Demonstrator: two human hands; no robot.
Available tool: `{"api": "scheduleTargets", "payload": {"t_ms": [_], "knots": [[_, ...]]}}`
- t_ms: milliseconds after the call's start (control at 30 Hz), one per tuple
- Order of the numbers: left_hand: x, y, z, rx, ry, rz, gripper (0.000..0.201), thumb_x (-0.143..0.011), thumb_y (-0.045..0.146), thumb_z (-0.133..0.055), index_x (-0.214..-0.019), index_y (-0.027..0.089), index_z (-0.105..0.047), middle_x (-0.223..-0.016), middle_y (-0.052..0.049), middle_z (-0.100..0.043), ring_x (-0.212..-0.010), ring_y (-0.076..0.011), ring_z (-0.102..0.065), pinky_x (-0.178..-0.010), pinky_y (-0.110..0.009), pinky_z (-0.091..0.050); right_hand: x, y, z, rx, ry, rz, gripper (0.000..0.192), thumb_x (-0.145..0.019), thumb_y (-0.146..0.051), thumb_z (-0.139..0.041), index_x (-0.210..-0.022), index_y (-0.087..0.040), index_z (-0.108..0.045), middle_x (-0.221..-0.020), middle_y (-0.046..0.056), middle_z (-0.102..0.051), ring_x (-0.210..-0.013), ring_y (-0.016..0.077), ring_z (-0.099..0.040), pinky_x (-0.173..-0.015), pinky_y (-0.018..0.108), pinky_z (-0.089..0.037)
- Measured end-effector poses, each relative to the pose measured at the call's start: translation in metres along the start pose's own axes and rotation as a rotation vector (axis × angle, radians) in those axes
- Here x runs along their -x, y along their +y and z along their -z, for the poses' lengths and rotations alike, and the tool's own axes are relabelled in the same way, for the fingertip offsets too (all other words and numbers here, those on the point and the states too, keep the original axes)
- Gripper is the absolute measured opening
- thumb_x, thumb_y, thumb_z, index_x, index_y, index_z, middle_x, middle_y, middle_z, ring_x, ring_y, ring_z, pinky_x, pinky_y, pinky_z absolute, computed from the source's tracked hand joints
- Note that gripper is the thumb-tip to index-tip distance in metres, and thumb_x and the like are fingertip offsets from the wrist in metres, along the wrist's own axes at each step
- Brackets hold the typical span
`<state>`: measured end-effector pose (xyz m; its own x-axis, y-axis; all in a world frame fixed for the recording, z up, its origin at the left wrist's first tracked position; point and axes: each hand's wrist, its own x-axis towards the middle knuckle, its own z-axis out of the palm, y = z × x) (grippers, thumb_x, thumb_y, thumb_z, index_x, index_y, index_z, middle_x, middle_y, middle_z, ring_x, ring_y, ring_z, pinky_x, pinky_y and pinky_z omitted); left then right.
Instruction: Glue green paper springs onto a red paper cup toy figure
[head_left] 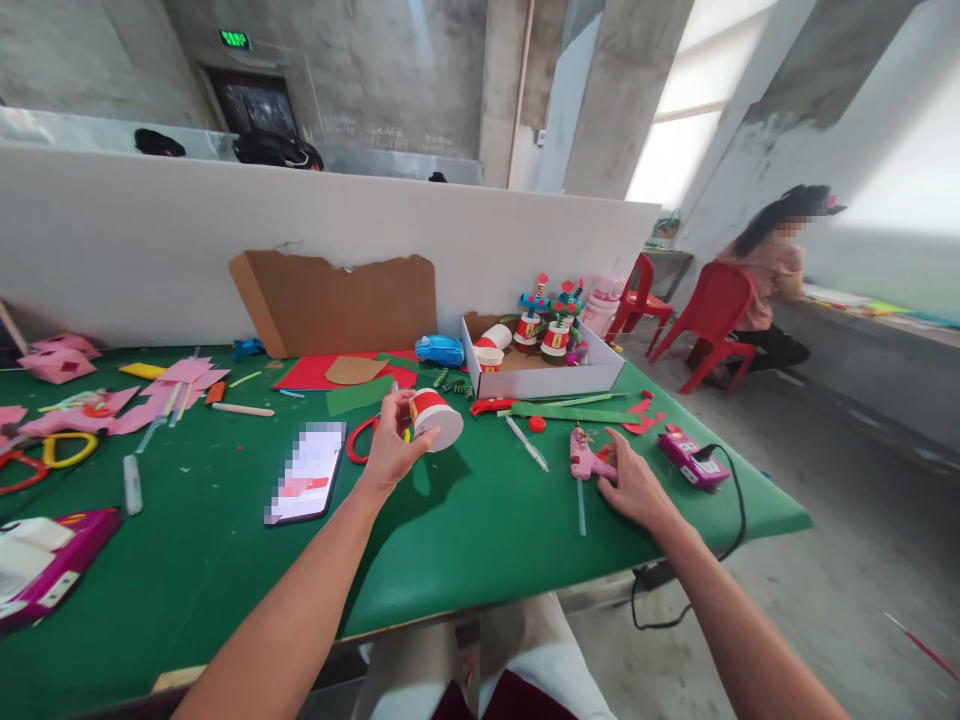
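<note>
A small paper cup [438, 420] with a red and yellow band is tilted in my left hand [396, 440], its white base facing me. The fingers and thumb of that hand are closed round its side. On the right, my right hand [636, 482] has its fingers and thumb about the handle of a pink hot glue gun [585, 455], which is low over or on the green table. A clear glue stick [581, 510] sticks out from the gun toward me. Behind my left hand lie red-handled scissors [360, 442], partly hidden.
A white-sided box [547, 382] holds paper cups and decorated cup figures. Around it lie a white pen [527, 444], a red cap [537, 424] and green paper strips. A phone [307, 472], pink paper and a purple power strip [690, 460] are on the table. A person sits far right.
</note>
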<state>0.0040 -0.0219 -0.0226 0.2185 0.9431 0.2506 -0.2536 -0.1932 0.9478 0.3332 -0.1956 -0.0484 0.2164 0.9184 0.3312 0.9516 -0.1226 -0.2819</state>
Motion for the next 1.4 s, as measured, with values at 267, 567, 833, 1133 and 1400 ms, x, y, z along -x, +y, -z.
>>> {"api": "scheduleTargets", "payload": {"t_ms": [267, 567, 833, 1133, 1400], "knots": [[-0.002, -0.004, 0.002, 0.006, -0.004, 0.009, 0.060, -0.052, 0.021, -0.081, -0.104, 0.024, -0.052, -0.096, -0.002, -0.060, -0.088, -0.0201, -0.061, -0.079, -0.029, -0.045, 0.002, 0.002, 0.005, 0.004, -0.065, -0.020, 0.053, -0.086, -0.031, -0.048, -0.135, -0.014, -0.040, -0.112, 0.015, -0.065, -0.105, 0.0291, -0.062, -0.090, 0.044, -0.049], [-0.005, -0.010, 0.004, -0.167, -0.033, -0.030, 0.063, -0.056, 0.040, -0.074, -0.109, 0.022, -0.045, -0.099, -0.004, -0.058, -0.088, -0.0214, -0.061, -0.079, -0.036, -0.048, 0.015, 0.006, 0.008, -0.114, 0.094, -0.033, 0.043, -0.090, -0.039, -0.041, -0.128, -0.020, -0.047, -0.104, 0.013, -0.066, -0.094, 0.0282, -0.065, -0.081, 0.041, -0.052], [-0.004, -0.010, 0.003, -0.155, -0.033, -0.003, 0.064, -0.056, 0.040, -0.075, -0.109, 0.022, -0.045, -0.100, -0.004, -0.059, -0.088, -0.0212, -0.061, -0.078, -0.035, -0.049, 0.013, -0.001, 0.020, -0.820, 0.166, -0.443, 0.053, -0.076, -0.065, -0.054, -0.105, -0.023, -0.041, -0.054, -0.004, -0.060, -0.048, 0.0190, -0.058, -0.047, 0.029, -0.044], [-0.004, -0.011, 0.005, -0.142, -0.039, 0.005, 0.064, -0.057, 0.039, -0.075, -0.111, 0.022, -0.045, -0.099, -0.004, -0.059, -0.088, -0.0205, -0.060, -0.076, -0.033, -0.048, -0.001, -0.001, 0.002, -0.515, 0.162, -0.626, 0.035, -0.078, -0.049, -0.048, -0.100, -0.021, -0.046, -0.052, -0.003, -0.058, -0.047, 0.0219, -0.059, -0.053, 0.034, -0.046], [-0.001, -0.008, 0.002, -0.128, -0.039, -0.017, 0.063, -0.058, 0.038, -0.075, -0.111, 0.022, -0.045, -0.100, -0.005, -0.058, -0.089, -0.0202, -0.060, -0.078, -0.034, -0.049, 0.000, -0.031, 0.017, -0.171, 0.456, -0.433, 0.044, -0.074, -0.065, -0.054, -0.081, -0.022, -0.050, -0.085, 0.012, -0.063, -0.082, 0.0280, -0.059, -0.075, 0.041, -0.046]]}}
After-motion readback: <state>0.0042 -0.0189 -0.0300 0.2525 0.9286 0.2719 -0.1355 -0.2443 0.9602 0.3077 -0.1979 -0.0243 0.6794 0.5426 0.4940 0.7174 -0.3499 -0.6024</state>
